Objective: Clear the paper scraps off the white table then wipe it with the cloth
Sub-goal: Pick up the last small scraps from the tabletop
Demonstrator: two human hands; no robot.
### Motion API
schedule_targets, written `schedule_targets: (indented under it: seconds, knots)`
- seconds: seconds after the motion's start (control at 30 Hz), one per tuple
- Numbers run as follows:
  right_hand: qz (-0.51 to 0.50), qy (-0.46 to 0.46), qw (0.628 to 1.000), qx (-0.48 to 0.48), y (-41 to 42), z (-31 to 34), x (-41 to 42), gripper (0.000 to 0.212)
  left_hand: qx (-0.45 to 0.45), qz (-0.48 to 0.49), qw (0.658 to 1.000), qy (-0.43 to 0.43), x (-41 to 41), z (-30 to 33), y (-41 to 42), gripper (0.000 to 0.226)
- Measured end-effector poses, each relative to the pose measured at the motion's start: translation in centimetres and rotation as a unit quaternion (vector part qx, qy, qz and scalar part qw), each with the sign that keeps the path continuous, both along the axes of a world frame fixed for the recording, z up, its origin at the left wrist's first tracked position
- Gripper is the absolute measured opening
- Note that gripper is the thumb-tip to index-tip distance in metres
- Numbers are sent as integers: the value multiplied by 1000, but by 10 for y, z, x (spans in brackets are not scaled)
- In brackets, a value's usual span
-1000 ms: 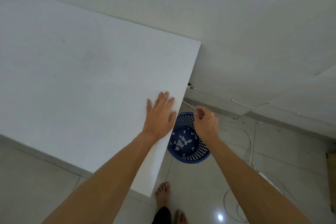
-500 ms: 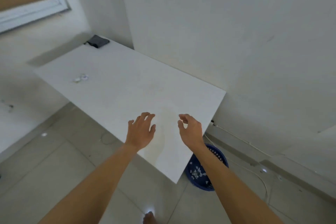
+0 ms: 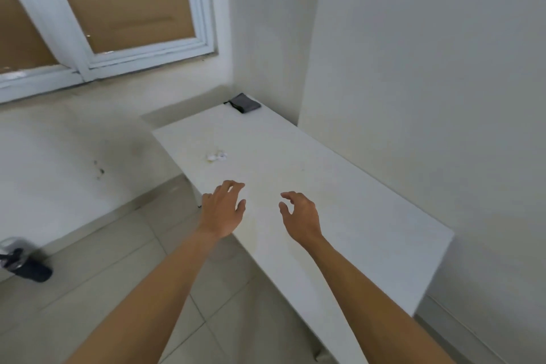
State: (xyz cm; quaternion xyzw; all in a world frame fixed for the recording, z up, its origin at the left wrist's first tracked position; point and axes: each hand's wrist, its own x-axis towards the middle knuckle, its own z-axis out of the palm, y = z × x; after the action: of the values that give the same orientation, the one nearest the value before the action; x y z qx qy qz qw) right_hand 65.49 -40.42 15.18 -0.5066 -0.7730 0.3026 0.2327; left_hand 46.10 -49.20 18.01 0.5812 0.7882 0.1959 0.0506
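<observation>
Both hands have left the bin; white table (image 3: 339,186) runs toward the window.

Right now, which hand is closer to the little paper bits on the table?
The left hand; the paper scraps lie just beyond its fingertips, while the right hand hovers farther off.

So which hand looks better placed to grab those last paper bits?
Probably the left hand: it hovers open almost directly below the paper scraps in the picture. The right hand, also empty, sits further off to the side.

No readable text, label or number anywhere (all surfaces plain).
</observation>
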Motion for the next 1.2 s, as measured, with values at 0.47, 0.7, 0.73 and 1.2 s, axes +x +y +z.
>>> schedule_targets:
  seconds: [0.47, 0.7, 0.73, 1.2]
  knots:
    - [33, -17, 999, -26, 102, -29, -274, 32, -18, 22, 999, -26, -253, -47, 85, 40]
    - [-33, -19, 995, -95, 176, -69, -352, 34, -64, 5, 997, -47, -344, -73, 149, 41]
    - [-42, -18, 994, -104, 185, -73, -360, 35, -70, -4, 997, -42, -356, -77, 157, 41]
    - [-225, -130, 934, -247, 240, -131, -420, 92, -172, -181, 967, -43, -485, -146, 301, 41]
